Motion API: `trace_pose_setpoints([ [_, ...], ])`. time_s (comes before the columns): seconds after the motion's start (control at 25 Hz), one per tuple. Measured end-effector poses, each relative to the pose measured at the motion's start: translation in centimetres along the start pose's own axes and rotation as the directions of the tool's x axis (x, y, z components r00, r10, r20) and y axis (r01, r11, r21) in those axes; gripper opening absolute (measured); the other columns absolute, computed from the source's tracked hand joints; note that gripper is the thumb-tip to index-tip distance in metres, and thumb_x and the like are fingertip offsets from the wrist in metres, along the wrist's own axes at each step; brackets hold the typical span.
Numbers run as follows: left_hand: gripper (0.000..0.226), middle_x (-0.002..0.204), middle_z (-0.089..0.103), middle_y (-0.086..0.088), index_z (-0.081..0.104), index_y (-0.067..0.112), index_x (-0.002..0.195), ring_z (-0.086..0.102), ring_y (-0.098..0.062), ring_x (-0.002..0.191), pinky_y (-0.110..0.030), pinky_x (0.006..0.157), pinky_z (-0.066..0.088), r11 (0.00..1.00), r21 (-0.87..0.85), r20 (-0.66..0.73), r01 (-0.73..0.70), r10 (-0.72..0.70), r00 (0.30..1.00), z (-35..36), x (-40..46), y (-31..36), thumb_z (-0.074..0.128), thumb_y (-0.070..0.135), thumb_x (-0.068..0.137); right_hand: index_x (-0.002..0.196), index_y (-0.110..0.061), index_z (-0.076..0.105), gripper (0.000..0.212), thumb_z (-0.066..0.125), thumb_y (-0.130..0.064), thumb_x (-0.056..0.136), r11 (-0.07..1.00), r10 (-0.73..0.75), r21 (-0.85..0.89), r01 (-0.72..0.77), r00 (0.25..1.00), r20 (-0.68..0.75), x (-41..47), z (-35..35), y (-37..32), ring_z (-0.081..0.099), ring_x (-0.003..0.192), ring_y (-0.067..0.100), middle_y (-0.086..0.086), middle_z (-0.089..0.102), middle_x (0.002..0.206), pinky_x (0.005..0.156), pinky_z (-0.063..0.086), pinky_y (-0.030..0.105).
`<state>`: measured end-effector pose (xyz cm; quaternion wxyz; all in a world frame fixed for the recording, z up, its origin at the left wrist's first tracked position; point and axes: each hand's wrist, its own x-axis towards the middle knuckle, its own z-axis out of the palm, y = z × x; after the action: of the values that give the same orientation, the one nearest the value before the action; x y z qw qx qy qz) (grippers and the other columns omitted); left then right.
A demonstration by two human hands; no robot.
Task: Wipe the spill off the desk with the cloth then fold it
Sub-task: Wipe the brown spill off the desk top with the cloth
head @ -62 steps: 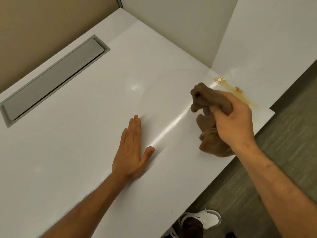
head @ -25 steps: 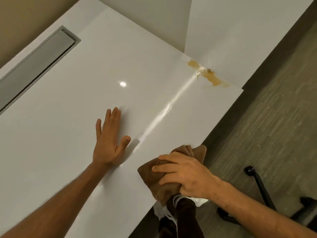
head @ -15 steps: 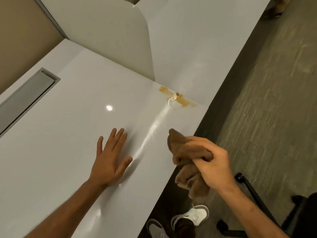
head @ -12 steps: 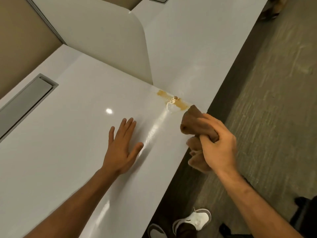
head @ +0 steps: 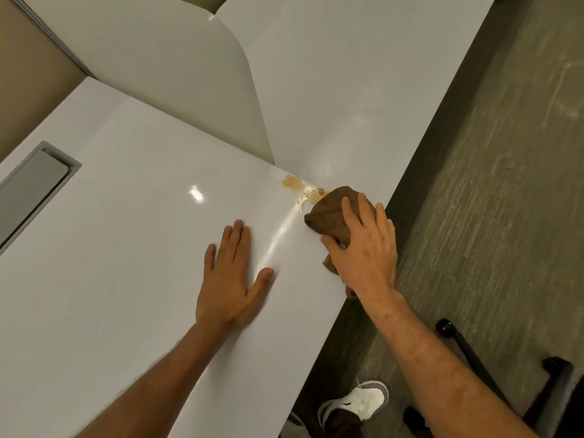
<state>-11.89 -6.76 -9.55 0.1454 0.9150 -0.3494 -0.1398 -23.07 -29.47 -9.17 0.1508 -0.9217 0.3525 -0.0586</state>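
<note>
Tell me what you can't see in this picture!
Head view:
- Cloth: its underside and back part are hidden by the right hand.
- Spill: its near end lies under the cloth.
- Desk: cut off by the left and bottom edges.
- Shoe: partly hidden by the desk edge.
- Left hand: palm hidden, pressed flat.

Head view under soft, warm overhead lighting. The glossy white bench carries a small specular spot and a long bright streak of glare. Shadows beneath the left hand are faint. Wide-angle distortion bends edges near the frame borders; focus is sharp.
</note>
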Motion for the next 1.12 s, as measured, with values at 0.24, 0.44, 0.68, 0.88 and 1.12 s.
trace_pose_setpoints([
  [0.24, 0.086, 0.173, -0.014, 0.013, -0.007, 0.025, 0.165, -0.015, -0.005, 0.158, -0.027, 0.126, -0.017, 1.000, 0.027, 0.003, 0.012, -0.012, 1.000, 0.1, 0.2, 0.0, 0.015, 0.074, 0.098, 0.133, -0.017, 0.062, 0.060, 0.081, -0.024, 0.077, 0.990, -0.122, 0.061, 0.126, 0.990, -0.064, 0.4, -0.3, 0.2, 0.045, 0.135, 0.037, 0.009, 0.053, 0.147, 0.108, 0.040, 0.053],
  [0.44, 0.085, 0.173, -0.014, 0.011, -0.008, 0.026, 0.165, -0.012, -0.009, 0.160, -0.028, 0.126, -0.017, 0.999, 0.046, 0.010, 0.010, -0.011, 1.000, 0.2, 0.3, -0.1, 0.017, 0.073, 0.098, 0.120, -0.016, 0.070, 0.067, 0.093, -0.016, 0.056, 0.958, -0.246, 0.152, 0.243, 0.969, -0.002, -3.9, -0.6, -1.4, 0.057, 0.127, 0.034, 0.005, 0.066, 0.133, 0.105, 0.045, 0.048],
  [0.68, 0.085, 0.173, -0.015, 0.012, -0.010, 0.028, 0.165, -0.013, -0.010, 0.160, -0.028, 0.126, -0.018, 0.998, 0.052, 0.021, 0.030, -0.031, 0.999, 0.4, 0.5, 0.0, 0.025, 0.069, 0.099, 0.126, -0.034, 0.063, 0.036, 0.065, -0.037, 0.090, 0.731, 0.186, 0.672, -0.119, 0.982, -0.028, -2.0, -1.9, -2.9, 0.068, 0.107, 0.009, -0.014, 0.070, 0.119, 0.084, 0.060, 0.041],
  [0.88, 0.084, 0.172, -0.017, 0.013, -0.013, 0.030, 0.163, -0.015, -0.008, 0.159, -0.029, 0.126, -0.018, 0.998, 0.060, 0.014, 0.033, -0.034, 0.999, 0.4, 0.4, 0.2, 0.023, 0.070, 0.099, 0.136, -0.014, 0.060, 0.052, 0.076, -0.015, 0.086, 0.929, 0.216, 0.309, -0.204, 0.976, -0.007, 1.0, 0.0, -4.9, 0.042, 0.142, 0.035, 0.010, 0.051, 0.149, 0.113, 0.039, 0.051],
  [1.12, 0.085, 0.172, -0.018, 0.013, -0.012, 0.029, 0.164, -0.014, -0.009, 0.160, -0.034, 0.128, -0.013, 0.998, 0.047, 0.037, 0.035, -0.037, 0.999, 0.3, 0.4, 0.2, 0.025, 0.068, 0.098, 0.123, -0.013, 0.068, 0.054, 0.086, -0.016, 0.072, 0.961, -0.037, 0.270, 0.052, 0.997, -0.062, -1.8, 0.5, -3.9, 0.057, 0.128, 0.035, 0.010, 0.066, 0.133, 0.105, 0.045, 0.048],
])
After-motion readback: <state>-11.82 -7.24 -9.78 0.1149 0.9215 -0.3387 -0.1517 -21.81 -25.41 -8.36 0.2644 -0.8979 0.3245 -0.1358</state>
